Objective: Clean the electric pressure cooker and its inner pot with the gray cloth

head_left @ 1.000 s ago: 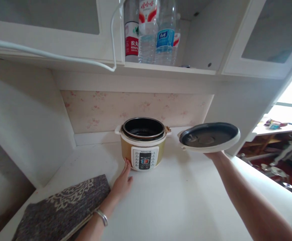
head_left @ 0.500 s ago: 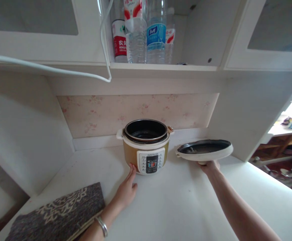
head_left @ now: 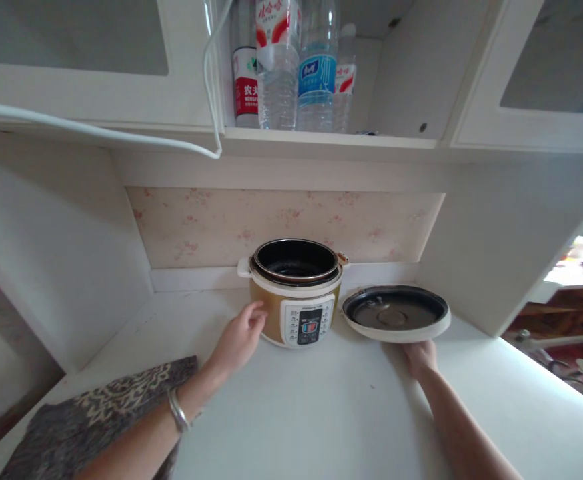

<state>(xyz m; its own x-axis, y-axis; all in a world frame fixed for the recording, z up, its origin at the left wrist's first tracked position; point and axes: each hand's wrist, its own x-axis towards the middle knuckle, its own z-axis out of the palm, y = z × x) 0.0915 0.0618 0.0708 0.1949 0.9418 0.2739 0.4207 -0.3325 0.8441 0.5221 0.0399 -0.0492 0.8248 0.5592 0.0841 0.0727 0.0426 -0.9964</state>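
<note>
A gold and white electric pressure cooker stands upright on the white counter, with its front panel facing me. Its top is uncovered and shows the dark inner pot. My left hand is at the cooker's left side, fingers loosely bent and slightly apart, holding nothing; whether the fingertips touch the cooker I cannot tell. To the right of the cooker, my right hand supports the round lid from underneath. The lid is upside down with its dark inner side up; my fingers under it are mostly hidden.
A grey patterned cloth-like mat lies at the counter's left, partly under my left arm. Overhead, an open cabinet shelf holds several plastic bottles. A white cable hangs before the cabinet. Side panels flank the counter.
My left hand has risen from the cooker's lower edge, its fingers now bent. My right hand has brought the lid lower and closer to the cooker, its inner side more visible.
</note>
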